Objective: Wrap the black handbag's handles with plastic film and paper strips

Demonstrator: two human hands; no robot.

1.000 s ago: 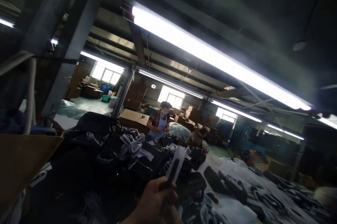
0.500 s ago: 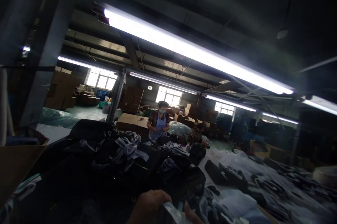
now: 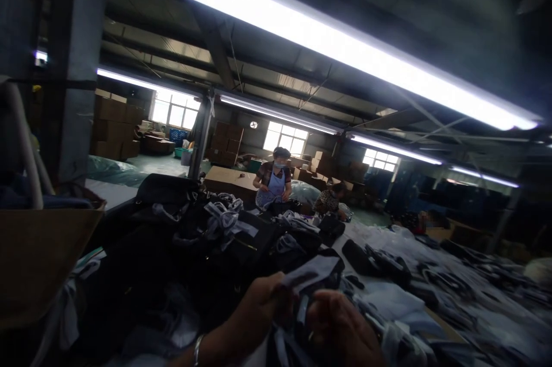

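At the bottom centre, my left hand (image 3: 264,301), with a metal bracelet at its wrist, is closed on a grey fabric strip (image 3: 314,272) that sticks out to the right above my hands. My right hand (image 3: 340,321) is close beside it, its fingers curled in. What its fingertips grip is too dark and blurred to make out. Between and below the hands hang dark material and a narrow pale band (image 3: 302,309). Just beyond lies a heap of black bags (image 3: 250,246) with grey straps (image 3: 224,214) bundled on top.
A cardboard box (image 3: 43,263) stands at the left edge. More dark pieces (image 3: 379,263) and pale plastic sheeting (image 3: 397,301) lie along the table on the right. Across the heap a co-worker (image 3: 276,177) in an apron faces me; another person (image 3: 330,200) bends low nearby.
Both hands have come up further into view, with the grey strip now raised between them. The view has tipped downward, so the heap shows higher and shifted right relative to the box.
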